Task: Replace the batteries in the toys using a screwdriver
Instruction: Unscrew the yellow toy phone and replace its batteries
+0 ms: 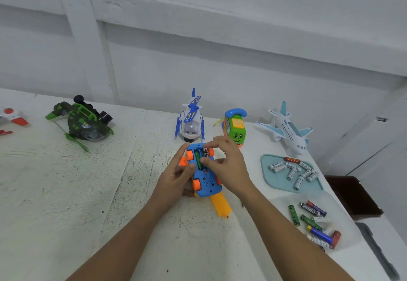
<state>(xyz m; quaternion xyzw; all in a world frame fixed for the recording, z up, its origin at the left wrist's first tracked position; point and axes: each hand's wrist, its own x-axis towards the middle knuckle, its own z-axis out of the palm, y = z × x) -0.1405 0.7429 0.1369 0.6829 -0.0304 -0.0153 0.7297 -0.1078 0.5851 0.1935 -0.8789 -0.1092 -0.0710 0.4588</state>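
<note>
A blue toy car [206, 181] with orange wheels lies upside down in the middle of the table, its battery bay uncovered. A green battery [198, 158] sits in the bay. My left hand [178, 176] grips the car's left side, thumb by the bay. My right hand [224, 163] pinches a dark battery [206, 153] at the bay's right slot, between thumb and fingertips. A yellow-orange handset-shaped piece [221, 206] lies on the table just below the car. No screwdriver can be made out.
Along the wall stand a green helicopter [84, 122], a white-blue helicopter [191, 120], a green phone toy [235, 127] and a white airplane [288, 129]. A teal tray [284, 187] holds several white batteries. A clear tray [350, 232] holds mixed batteries. The table's right edge is close.
</note>
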